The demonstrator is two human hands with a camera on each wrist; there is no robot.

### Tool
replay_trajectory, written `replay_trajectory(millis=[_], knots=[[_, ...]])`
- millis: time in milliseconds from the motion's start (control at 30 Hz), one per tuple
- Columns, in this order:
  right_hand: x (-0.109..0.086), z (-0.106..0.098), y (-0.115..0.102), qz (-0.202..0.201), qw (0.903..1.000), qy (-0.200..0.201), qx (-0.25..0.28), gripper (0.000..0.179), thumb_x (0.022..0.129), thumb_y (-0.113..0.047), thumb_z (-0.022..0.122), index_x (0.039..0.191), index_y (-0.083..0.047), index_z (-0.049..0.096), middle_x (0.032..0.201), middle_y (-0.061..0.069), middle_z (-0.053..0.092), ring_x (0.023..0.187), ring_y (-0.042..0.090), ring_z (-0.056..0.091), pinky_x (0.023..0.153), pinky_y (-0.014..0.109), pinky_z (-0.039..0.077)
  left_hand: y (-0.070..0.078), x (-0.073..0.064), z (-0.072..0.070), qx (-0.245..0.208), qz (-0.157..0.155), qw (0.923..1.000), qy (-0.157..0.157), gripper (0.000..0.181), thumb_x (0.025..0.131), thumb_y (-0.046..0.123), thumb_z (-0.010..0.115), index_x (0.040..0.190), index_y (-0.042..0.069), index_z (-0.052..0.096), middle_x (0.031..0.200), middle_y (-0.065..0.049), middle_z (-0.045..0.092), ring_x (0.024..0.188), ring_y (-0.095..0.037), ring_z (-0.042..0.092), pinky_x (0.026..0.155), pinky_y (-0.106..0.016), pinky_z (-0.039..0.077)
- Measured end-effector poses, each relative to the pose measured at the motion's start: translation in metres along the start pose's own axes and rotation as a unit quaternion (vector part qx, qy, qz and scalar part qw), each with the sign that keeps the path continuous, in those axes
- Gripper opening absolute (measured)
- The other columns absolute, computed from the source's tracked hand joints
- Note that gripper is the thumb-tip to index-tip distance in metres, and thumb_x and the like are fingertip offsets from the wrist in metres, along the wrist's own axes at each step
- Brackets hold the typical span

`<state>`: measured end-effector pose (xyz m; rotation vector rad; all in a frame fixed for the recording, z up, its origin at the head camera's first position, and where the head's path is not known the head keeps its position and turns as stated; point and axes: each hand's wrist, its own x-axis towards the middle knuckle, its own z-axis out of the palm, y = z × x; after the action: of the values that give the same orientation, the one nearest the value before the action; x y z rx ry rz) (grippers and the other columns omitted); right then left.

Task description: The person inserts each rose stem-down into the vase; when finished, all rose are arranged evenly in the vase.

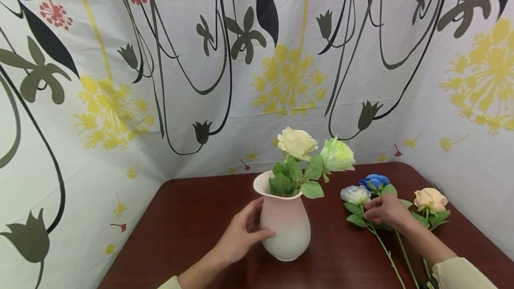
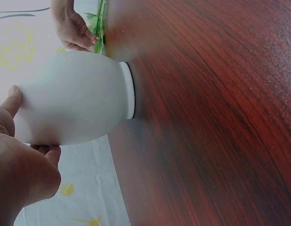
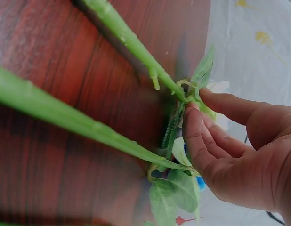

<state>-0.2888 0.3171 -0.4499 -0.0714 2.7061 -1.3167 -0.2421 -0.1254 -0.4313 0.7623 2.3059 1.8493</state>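
Note:
A vase (image 1: 286, 229), pinkish at the top and white below, stands upright on the table. My left hand (image 1: 242, 235) holds its left side, thumb across the front and fingers behind; the left wrist view shows the same grip on the vase (image 2: 84, 96). In its mouth stand a cream rose (image 1: 297, 143) and a pale green rose (image 1: 337, 154). Over at the right, my right hand (image 1: 387, 211) pinches the stem (image 3: 171, 84) of a pale blue rose (image 1: 355, 194) just below its leaves. A blue rose (image 1: 374, 182) lies right beside it, partly behind that hand.
A peach rose (image 1: 430, 200) lies to the right of my right hand, its stem running toward the front edge. The dark red-brown table (image 1: 192, 222) is bordered at the back and sides by a flower-printed cloth (image 1: 192, 66).

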Motion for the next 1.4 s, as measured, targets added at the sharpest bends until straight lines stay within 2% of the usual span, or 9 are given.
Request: replay_trajectory(millis=[133,233,467,600,700,833,1033,1267,1400], knots=[[-0.003,0.0,-0.001,-0.002,0.9994,0.009,-0.033,0.024,0.095,-0.002,0.073,0.111,0.016,0.07,0.094,0.013,0.072,0.073,0.021,0.063,0.065,0.039,0.054,0.001,0.0,0.0,-0.002,0.0,1.0,0.0,0.075,0.094,0.018,0.085,0.159,0.017,0.047,0.153,-0.011,0.057,0.139,-0.03,0.057,0.113,-0.048,0.049],[-0.005,0.003,-0.002,-0.007,0.9982,0.014,-0.058,0.009,0.092,-0.001,0.076,0.093,0.008,0.074,0.076,0.007,0.066,0.061,0.017,0.056,0.059,0.035,0.05,0.001,0.0,0.0,-0.002,-0.002,1.0,0.0,0.075,0.094,0.018,0.085,0.159,0.018,0.047,0.153,-0.011,0.057,0.139,-0.03,0.056,0.113,-0.048,0.049],[-0.008,0.008,0.0,-0.029,0.9947,0.016,-0.097,0.015,0.09,-0.001,0.078,0.076,-0.002,0.074,0.059,-0.002,0.053,0.052,0.014,0.049,0.056,0.032,0.045,0.0,0.001,0.0,-0.006,-0.004,1.0,-0.001,0.076,0.094,0.018,0.085,0.159,0.018,0.047,0.154,-0.011,0.057,0.14,-0.03,0.056,0.113,-0.05,0.048],[-0.006,0.006,0.001,-0.012,0.9971,-0.002,-0.075,0.007,0.092,0.0,0.075,0.087,0.005,0.077,0.067,0.002,0.062,0.058,0.016,0.054,0.059,0.034,0.05,0.001,0.0,0.001,-0.007,-0.006,1.0,0.0,0.075,0.094,0.018,0.085,0.159,0.017,0.047,0.154,-0.012,0.056,0.14,-0.031,0.056,0.113,-0.051,0.048],[-0.004,0.001,0.001,0.006,0.9992,-0.03,-0.025,0.016,0.096,0.001,0.07,0.104,0.014,0.075,0.09,0.018,0.072,0.074,0.022,0.067,0.068,0.039,0.06,0.001,0.0,0.001,-0.008,-0.007,0.9999,0.0,0.075,0.094,0.019,0.084,0.159,0.017,0.046,0.154,-0.012,0.056,0.14,-0.032,0.055,0.113,-0.052,0.048],[-0.003,-0.008,-0.001,0.029,0.9965,-0.063,0.047,0.025,0.103,0.0,0.061,0.118,0.018,0.07,0.119,0.031,0.07,0.096,0.027,0.073,0.08,0.042,0.064,0.001,0.0,0.001,-0.009,-0.008,0.9999,-0.001,0.075,0.094,0.019,0.084,0.159,0.017,0.046,0.154,-0.013,0.056,0.14,-0.032,0.055,0.113,-0.052,0.048],[-0.003,-0.019,-0.009,0.04,0.9892,-0.067,0.124,0.031,0.107,-0.002,0.057,0.126,0.022,0.063,0.116,0.017,0.074,0.091,0.017,0.073,0.081,0.038,0.064,0.001,0.0,0.001,-0.009,-0.007,0.9999,0.0,0.075,0.094,0.018,0.085,0.159,0.017,0.047,0.154,-0.012,0.056,0.14,-0.032,0.056,0.113,-0.051,0.049],[-0.005,-0.025,-0.015,0.024,0.986,-0.038,0.161,0.044,0.108,0.006,0.045,0.142,0.032,0.037,0.137,0.046,0.052,0.097,0.017,0.074,0.085,0.042,0.064,0.002,0.0,0.001,-0.006,-0.004,1.0,0.0,0.074,0.094,0.019,0.084,0.159,0.017,0.047,0.154,-0.012,0.056,0.14,-0.032,0.056,0.113,-0.052,0.048],[-0.005,-0.029,-0.019,0.006,0.9821,-0.031,0.186,0.046,0.109,0.002,0.049,0.143,0.031,0.037,0.124,0.029,0.07,0.097,0.014,0.075,0.086,0.043,0.064,0.002,0.0,0.001,-0.005,-0.005,1.0,0.001,0.074,0.094,0.019,0.084,0.159,0.018,0.047,0.154,-0.012,0.056,0.14,-0.032,0.055,0.113,-0.052,0.048]])
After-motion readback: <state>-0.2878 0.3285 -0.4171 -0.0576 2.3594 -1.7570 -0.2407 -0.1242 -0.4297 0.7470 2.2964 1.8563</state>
